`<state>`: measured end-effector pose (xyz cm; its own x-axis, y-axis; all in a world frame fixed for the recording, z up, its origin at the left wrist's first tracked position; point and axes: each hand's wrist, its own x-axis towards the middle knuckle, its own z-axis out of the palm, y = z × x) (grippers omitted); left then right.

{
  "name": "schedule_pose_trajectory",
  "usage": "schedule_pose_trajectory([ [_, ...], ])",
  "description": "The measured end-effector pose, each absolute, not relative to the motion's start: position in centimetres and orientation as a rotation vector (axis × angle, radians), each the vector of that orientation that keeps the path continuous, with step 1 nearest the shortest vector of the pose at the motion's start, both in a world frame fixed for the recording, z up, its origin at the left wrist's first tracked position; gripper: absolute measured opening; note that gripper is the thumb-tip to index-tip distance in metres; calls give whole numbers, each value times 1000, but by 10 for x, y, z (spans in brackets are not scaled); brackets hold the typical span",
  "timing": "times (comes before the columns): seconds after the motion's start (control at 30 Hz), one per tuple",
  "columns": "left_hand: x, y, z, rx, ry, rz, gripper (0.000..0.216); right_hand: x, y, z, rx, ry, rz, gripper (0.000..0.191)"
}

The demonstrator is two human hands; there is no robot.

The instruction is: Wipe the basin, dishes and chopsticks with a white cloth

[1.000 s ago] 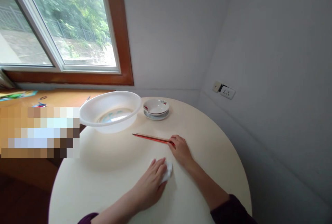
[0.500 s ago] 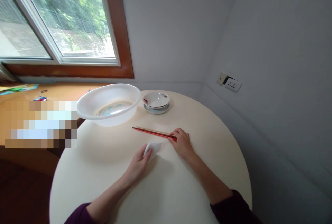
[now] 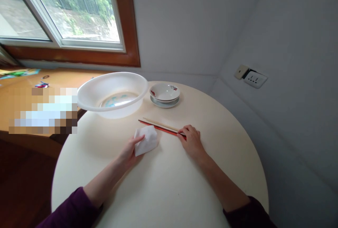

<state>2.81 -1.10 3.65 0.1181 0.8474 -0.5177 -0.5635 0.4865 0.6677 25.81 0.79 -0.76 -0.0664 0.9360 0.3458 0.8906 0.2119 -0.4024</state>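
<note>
My left hand (image 3: 130, 150) is closed on a folded white tissue or cloth (image 3: 148, 140), with the thumb on top. To its right, my right hand (image 3: 192, 141) pinches the near ends of red and dark chopsticks (image 3: 161, 128), which slant over the tabletop toward the basin. Pale wooden chopsticks (image 3: 162, 124) lie just behind the red ones; whether my fingers touch them I cannot tell. Farther back, a white bowl (image 3: 164, 92) with a red floral pattern sits on a plate (image 3: 165, 104).
A large translucent plastic basin (image 3: 113, 110) stands at the back left of the round cream table (image 3: 163, 192). Left of it is a wooden desk (image 3: 63, 78) with small items and a blurred-out patch. A wall socket (image 3: 255, 79) is on the right wall.
My left hand has moved left and turned, so the white tissue now shows broad and flat. My right hand stays at the chopsticks, whose pale and red sticks appear farther apart. The view has tilted down.
</note>
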Motion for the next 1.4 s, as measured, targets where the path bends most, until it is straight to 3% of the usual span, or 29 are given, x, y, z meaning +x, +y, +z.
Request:
schedule_pose_trajectory([
  [0.3,30,-6,36,181,999,1121,23,257,7,-12,-1690,-1959,109,5],
  [0.53,27,-4,40,165,889,1170,28,260,8,-9,-1622,-1907,10,16],
  [0.8,22,-9,50,118,774,1184,35,256,-2,15,-1314,-1894,59,15],
  [1.17,34,-25,48,245,526,1088,64,181,-34,0,-1442,-2181,111,35],
  [1.4,36,-24,42,86,567,1133,50,162,-33,7,-1602,-2361,25,27],
])
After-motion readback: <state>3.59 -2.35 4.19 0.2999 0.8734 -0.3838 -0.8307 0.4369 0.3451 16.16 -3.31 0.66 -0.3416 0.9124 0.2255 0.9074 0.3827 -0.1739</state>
